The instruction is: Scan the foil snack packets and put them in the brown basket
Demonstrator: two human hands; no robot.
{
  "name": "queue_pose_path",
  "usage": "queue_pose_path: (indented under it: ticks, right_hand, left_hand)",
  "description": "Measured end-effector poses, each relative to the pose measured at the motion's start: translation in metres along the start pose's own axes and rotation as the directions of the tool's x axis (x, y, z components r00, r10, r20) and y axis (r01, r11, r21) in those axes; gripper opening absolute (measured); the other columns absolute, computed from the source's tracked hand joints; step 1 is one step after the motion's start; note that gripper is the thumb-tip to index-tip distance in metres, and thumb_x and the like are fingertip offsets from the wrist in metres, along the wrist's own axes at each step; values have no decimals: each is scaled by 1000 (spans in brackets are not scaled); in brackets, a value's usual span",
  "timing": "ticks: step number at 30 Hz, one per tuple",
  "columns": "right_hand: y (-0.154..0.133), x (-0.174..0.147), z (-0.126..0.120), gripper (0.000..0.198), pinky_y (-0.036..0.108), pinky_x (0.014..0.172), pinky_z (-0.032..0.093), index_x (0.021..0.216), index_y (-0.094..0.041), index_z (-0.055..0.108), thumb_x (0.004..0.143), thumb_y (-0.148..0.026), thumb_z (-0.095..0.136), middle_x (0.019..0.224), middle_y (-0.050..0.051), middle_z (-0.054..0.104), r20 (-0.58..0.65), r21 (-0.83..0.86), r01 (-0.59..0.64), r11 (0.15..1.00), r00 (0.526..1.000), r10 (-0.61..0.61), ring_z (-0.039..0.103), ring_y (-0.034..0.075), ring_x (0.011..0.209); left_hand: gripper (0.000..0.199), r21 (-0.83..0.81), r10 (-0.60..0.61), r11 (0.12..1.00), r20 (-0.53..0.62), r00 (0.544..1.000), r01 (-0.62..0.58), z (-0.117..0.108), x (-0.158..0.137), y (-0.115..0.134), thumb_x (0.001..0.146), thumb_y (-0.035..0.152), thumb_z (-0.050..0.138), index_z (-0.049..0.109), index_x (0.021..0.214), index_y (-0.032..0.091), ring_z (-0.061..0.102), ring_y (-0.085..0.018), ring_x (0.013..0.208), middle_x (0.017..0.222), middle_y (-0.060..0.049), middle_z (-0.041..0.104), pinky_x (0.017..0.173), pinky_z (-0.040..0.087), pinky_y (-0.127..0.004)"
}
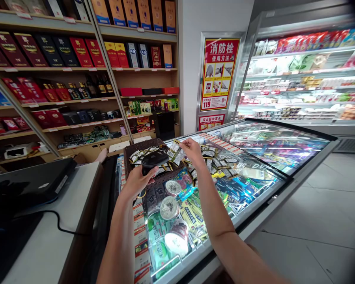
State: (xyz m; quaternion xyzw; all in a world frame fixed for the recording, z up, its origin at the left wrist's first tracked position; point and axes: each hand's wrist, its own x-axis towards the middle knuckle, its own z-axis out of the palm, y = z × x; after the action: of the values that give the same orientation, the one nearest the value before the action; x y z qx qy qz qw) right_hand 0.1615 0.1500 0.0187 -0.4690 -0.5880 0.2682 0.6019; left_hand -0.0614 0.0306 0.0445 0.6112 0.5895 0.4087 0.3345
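Head view, shop interior, glass-topped freezer chest [286, 167] ahead. Left hand [137, 181] closed around a dark handheld scanner [154, 159], fingers wrapped under the body, thumb on the near side; held level and above the wicker basket [136, 148], nose pointing toward the right hand, probably so that the reading window faces what is held there. Right hand [191, 150] pinched shut on a small black-and-white sachet [175, 149], thumb and forefinger on one edge, the printed face turned toward the scanner and just beside it; edge hold likely chosen to leave the print uncovered. Basket resting on the near left part of the glass lid, filled with more sachets of the same kind; a loose spread of sachets [215, 161] lying flat on the glass to the right of the basket, apart from it, perhaps a sorted pile, cannot tell which way the sorting runs. Two round lidded tubs [169, 207] visible under the glass nearer the body, among frozen packets. Desk [56, 221] at left, carrying a dark device and a black cable. Wooden shelves [77, 98] of boxed goods behind; red fire-hydrant notice [219, 73] on the pillar; open chiller [307, 75] at right.
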Motion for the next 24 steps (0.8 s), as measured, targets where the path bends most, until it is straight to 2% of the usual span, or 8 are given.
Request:
queue_pose_path:
  ticks: [8, 10, 12, 14, 16, 20, 22, 24]
  right_hand:
    - [1, 1, 0, 21, 27, 70, 45, 79, -21, 60, 79, -42, 62, 77, 0, 67, -16, -42, -34, 999, 999, 33, 61, 17, 74]
    - [1, 3, -3, 20, 28, 72, 46, 81, -21, 61, 81, -41, 62, 79, 1, 68, -14, -98, -34, 995, 999, 33, 63, 18, 77]
    - [1, 4, -12, 17, 30, 76, 47, 85, -21, 62, 84, -38, 61, 84, 2, 70, -40, -233, -75, 970, 997, 67, 64, 19, 82]
    - [3, 5, -25, 14, 33, 81, 47, 89, -22, 64, 87, -35, 60, 91, 5, 70, -120, -417, -179, 891, 983, 142, 65, 22, 90]
    - [9, 7, -41, 15, 37, 86, 47, 97, -21, 66, 89, -32, 58, 100, 9, 70, -217, -557, -311, 770, 950, 226, 64, 26, 101]
    - [30, 8, -66, 29, 45, 92, 47, 115, -14, 65, 89, -19, 52, 117, 19, 66, -313, -640, -497, 586, 865, 392, 62, 33, 113]
    - [37, 7, -69, 38, 47, 93, 47, 123, -9, 61, 88, -13, 48, 121, 24, 63, -336, -651, -524, 550, 848, 410, 60, 36, 115]
    - [39, 6, -63, 43, 48, 94, 46, 129, -5, 57, 88, -10, 44, 126, 28, 59, -359, -684, -482, 547, 876, 322, 56, 37, 121]
  left_hand:
    - [51, 33, -4, 999, 38, 999, 3, 3, -1, 2, 69, 68, 68, 59, 70, 18, 66, -21, 62, 62, -3, 62, 55, 45, -27]
    - [52, 20, -3, 1000, 25, 1000, 2, 4, -1, 3, 68, 68, 68, 60, 71, 17, 66, -21, 62, 63, -3, 63, 55, 46, -27]
    - [53, 0, 3, 1000, 16, 1000, -3, 3, -2, 4, 67, 69, 69, 61, 72, 17, 66, -20, 62, 65, -4, 65, 55, 47, -28]
    - [54, -15, 13, 1000, 7, 1000, -12, 0, -4, 6, 65, 69, 69, 61, 72, 17, 64, -19, 59, 65, -3, 65, 54, 47, -27]
    - [55, -26, 11, 1000, -8, 1000, -11, -9, -6, 7, 63, 70, 71, 61, 70, 17, 62, -17, 57, 64, -3, 64, 54, 47, -27]
    - [57, -74, -76, 995, -105, 992, 69, -37, -6, -5, 57, 70, 75, 63, 74, 17, 65, -19, 61, 68, -3, 67, 56, 50, -27]
    - [55, -96, -131, 989, -194, 972, 114, -53, -5, -18, 56, 68, 76, 63, 73, 17, 65, -19, 61, 68, -3, 67, 54, 49, -27]
    - [52, -114, -164, 984, -280, 946, 137, -67, -3, -33, 56, 65, 78, 62, 73, 18, 65, -18, 59, 67, -3, 66, 55, 51, -27]
